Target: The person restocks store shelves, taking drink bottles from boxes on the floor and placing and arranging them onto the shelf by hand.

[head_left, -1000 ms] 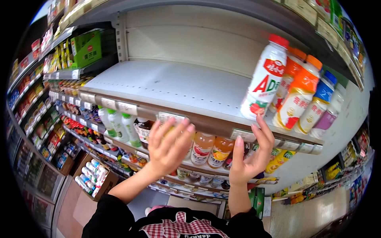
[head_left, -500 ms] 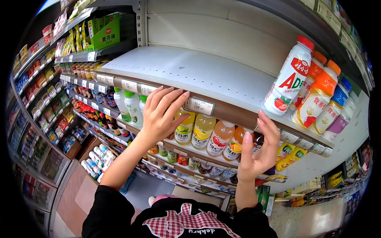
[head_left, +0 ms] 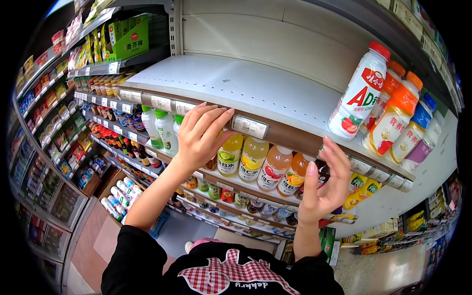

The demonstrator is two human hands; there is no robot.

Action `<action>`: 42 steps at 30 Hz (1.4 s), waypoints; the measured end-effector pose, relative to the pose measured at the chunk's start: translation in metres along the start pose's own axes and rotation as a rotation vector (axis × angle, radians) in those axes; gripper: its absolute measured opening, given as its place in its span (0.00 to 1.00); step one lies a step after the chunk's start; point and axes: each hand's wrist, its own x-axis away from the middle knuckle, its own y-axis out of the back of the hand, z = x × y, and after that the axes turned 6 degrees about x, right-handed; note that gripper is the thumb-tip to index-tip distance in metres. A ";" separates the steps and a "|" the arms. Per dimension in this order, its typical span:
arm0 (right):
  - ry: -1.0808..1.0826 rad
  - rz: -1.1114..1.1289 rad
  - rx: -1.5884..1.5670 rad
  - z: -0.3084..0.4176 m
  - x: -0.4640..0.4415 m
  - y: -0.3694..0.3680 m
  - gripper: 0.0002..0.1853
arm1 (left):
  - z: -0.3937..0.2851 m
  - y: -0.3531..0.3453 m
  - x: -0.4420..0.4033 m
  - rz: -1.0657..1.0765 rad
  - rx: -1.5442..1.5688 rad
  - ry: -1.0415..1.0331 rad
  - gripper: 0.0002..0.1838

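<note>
My left hand (head_left: 202, 135) lies with stretched fingers over the front price strip (head_left: 250, 127) of the upper white shelf (head_left: 236, 83); whether it touches cannot be told. My right hand (head_left: 324, 182) is raised before the same strip, thumb and fingers apart, holding nothing. Above it, a white milk drink bottle with a red cap (head_left: 361, 93) stands at the shelf's right end. Beside that are orange-capped bottles (head_left: 393, 115) and a blue-capped one (head_left: 415, 130). On the shelf below, several fruit-coloured drink bottles (head_left: 253, 160) stand between my hands.
Green-capped bottles (head_left: 162, 129) stand left of my left hand. An open carton of white bottles (head_left: 120, 199) sits on the floor at lower left. A green snack box (head_left: 130, 39) is at upper left, and yellow packs (head_left: 361, 192) hang at right.
My right hand has shifted slightly right, its fingers still apart. My left hand stays almost in the same place on the strip. The view has moved very little.
</note>
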 end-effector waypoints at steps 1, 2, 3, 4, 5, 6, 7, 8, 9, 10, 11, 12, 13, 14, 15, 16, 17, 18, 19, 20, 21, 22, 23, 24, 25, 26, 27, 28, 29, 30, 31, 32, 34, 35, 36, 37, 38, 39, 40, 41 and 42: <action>0.017 0.023 0.022 0.000 0.000 -0.001 0.16 | 0.000 -0.001 0.000 -0.004 -0.003 0.003 0.28; 0.034 0.046 0.044 0.001 -0.001 -0.002 0.15 | 0.000 -0.002 0.001 -0.010 -0.010 -0.007 0.28; 0.028 0.059 0.046 0.003 0.000 -0.007 0.15 | -0.001 -0.003 0.001 -0.016 -0.017 -0.017 0.28; 0.031 0.091 0.043 0.003 0.001 -0.009 0.15 | -0.001 -0.005 0.002 -0.022 -0.024 -0.027 0.29; 0.034 0.124 0.039 0.003 0.002 -0.011 0.15 | -0.001 -0.006 0.003 -0.027 -0.027 -0.026 0.29; 0.038 0.156 0.035 0.003 0.003 -0.013 0.16 | -0.002 -0.007 0.004 -0.033 -0.031 -0.025 0.29; 0.021 0.160 0.017 0.004 0.005 -0.016 0.16 | -0.002 -0.008 0.004 -0.038 -0.034 -0.024 0.29; 0.019 0.162 0.013 0.003 0.006 -0.017 0.16 | -0.001 -0.009 0.005 -0.040 -0.042 -0.025 0.28; 0.017 0.166 0.009 0.003 0.006 -0.019 0.16 | -0.001 -0.009 0.006 -0.041 -0.050 -0.026 0.27; 0.015 0.170 0.005 0.003 0.007 -0.020 0.16 | 0.000 -0.009 0.007 -0.042 -0.058 -0.026 0.26; 0.012 0.172 0.002 0.003 0.007 -0.021 0.16 | -0.001 -0.009 0.008 -0.051 -0.064 -0.018 0.26; 0.008 0.175 -0.001 0.003 0.008 -0.022 0.16 | -0.002 -0.010 0.009 -0.061 -0.071 -0.009 0.27; 0.005 0.178 -0.004 0.003 0.008 -0.023 0.16 | -0.003 -0.010 0.009 -0.072 -0.078 0.000 0.27; -0.005 0.181 -0.011 0.003 0.009 -0.024 0.16 | -0.004 -0.008 0.011 -0.068 -0.087 0.002 0.29; -0.015 0.184 -0.018 0.003 0.010 -0.025 0.16 | -0.005 -0.006 0.013 -0.064 -0.095 0.004 0.31; -0.024 0.188 -0.026 0.003 0.011 -0.026 0.16 | -0.007 -0.004 0.016 -0.060 -0.105 0.007 0.33; -0.023 0.192 -0.025 0.004 0.012 -0.026 0.16 | -0.008 -0.002 0.019 -0.068 -0.118 0.011 0.33; -0.022 0.196 -0.026 0.004 0.012 -0.027 0.16 | -0.009 -0.001 0.023 -0.076 -0.133 0.016 0.33; -0.021 0.201 -0.028 0.005 0.013 -0.029 0.16 | -0.010 0.000 0.027 -0.083 -0.149 0.022 0.33; -0.016 0.205 -0.039 0.007 0.013 -0.031 0.15 | -0.012 0.003 0.031 -0.082 -0.159 0.029 0.33; -0.011 0.211 -0.052 0.008 0.014 -0.033 0.15 | -0.015 0.007 0.034 -0.081 -0.171 0.037 0.32; -0.004 0.217 -0.067 0.010 0.014 -0.036 0.15 | -0.018 0.011 0.038 -0.080 -0.185 0.046 0.32; -0.001 0.227 -0.089 0.012 0.016 -0.039 0.15 | -0.020 0.015 0.042 -0.088 -0.201 0.045 0.31; 0.003 0.237 -0.112 0.014 0.019 -0.042 0.14 | -0.024 0.020 0.046 -0.081 -0.219 0.073 0.30; 0.007 0.249 -0.136 0.017 0.022 -0.046 0.14 | -0.026 0.024 0.053 -0.096 -0.218 0.104 0.28; 0.013 0.270 -0.176 0.019 0.025 -0.050 0.14 | -0.029 0.028 0.060 -0.112 -0.219 0.137 0.26; 0.019 0.293 -0.219 0.023 0.029 -0.054 0.14 | -0.032 0.033 0.065 -0.119 -0.234 0.157 0.26; 0.025 0.318 -0.263 0.026 0.031 -0.061 0.14 | -0.037 0.043 0.066 -0.072 -0.255 0.165 0.29; 0.047 0.338 -0.302 0.032 0.031 -0.067 0.14 | -0.041 0.051 0.072 -0.057 -0.266 0.203 0.28; 0.050 0.369 -0.352 0.036 0.034 -0.075 0.14 | -0.045 0.058 0.079 -0.042 -0.277 0.243 0.28; 0.053 0.400 -0.403 0.040 0.037 -0.084 0.14 | -0.048 0.065 0.085 -0.048 -0.307 0.270 0.28; 0.054 0.433 -0.455 0.045 0.040 -0.092 0.14 | -0.050 0.073 0.090 -0.038 -0.327 0.300 0.28; 0.072 0.476 -0.517 0.055 0.046 -0.110 0.14 | -0.053 0.089 0.104 -0.032 -0.380 0.370 0.27; 0.073 0.497 -0.552 0.061 0.049 -0.119 0.14 | -0.053 0.096 0.111 -0.050 -0.399 0.401 0.27; 0.074 0.519 -0.588 0.066 0.053 -0.129 0.14 | -0.053 0.104 0.118 -0.067 -0.418 0.432 0.26; 0.083 0.536 -0.613 0.072 0.057 -0.139 0.13 | -0.052 0.112 0.125 -0.086 -0.441 0.462 0.26; 0.090 0.556 -0.635 0.079 0.061 -0.148 0.13 | -0.050 0.121 0.130 -0.084 -0.466 0.483 0.26; 0.098 0.576 -0.658 0.086 0.064 -0.158 0.13 | -0.049 0.129 0.135 -0.082 -0.491 0.505 0.26; 0.105 0.595 -0.680 0.093 0.068 -0.168 0.12 | -0.046 0.138 0.139 -0.079 -0.516 0.525 0.26; 0.098 0.618 -0.701 0.101 0.072 -0.178 0.12 | -0.043 0.145 0.145 -0.093 -0.535 0.551 0.27; 0.097 0.636 -0.720 0.109 0.076 -0.189 0.12 | -0.038 0.151 0.150 -0.106 -0.559 0.569 0.26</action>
